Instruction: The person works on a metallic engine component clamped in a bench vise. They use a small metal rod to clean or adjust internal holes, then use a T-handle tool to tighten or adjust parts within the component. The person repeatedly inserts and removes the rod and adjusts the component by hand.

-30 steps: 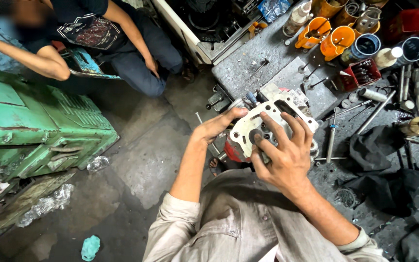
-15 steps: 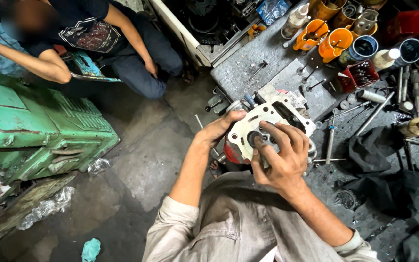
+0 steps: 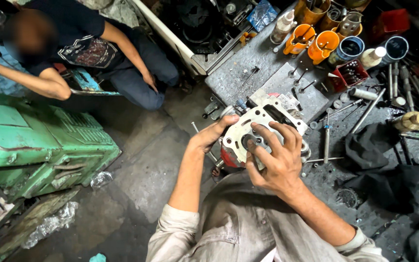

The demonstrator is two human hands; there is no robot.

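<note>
Both hands are gripping a metal engine head above the desk's edge.

The left hand (image 3: 209, 138) is clutching the head's (image 3: 263, 123) left rim, while the right hand (image 3: 272, 157) is lying over its face, fingers (image 3: 267, 138) spread across the openings. The desk (image 3: 248, 80) behind is carrying valves (image 3: 327, 140), orange cups (image 3: 311, 43) and a black rag (image 3: 384, 165). A green machine (image 3: 35, 140) is sitting on the floor, left, beside a crouching person (image 3: 98, 53).

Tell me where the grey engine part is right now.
In the head view the engine part sits just right of centre, held between the left hand and right hand, in front of the cluttered workbench and left of the black cloth.
</note>
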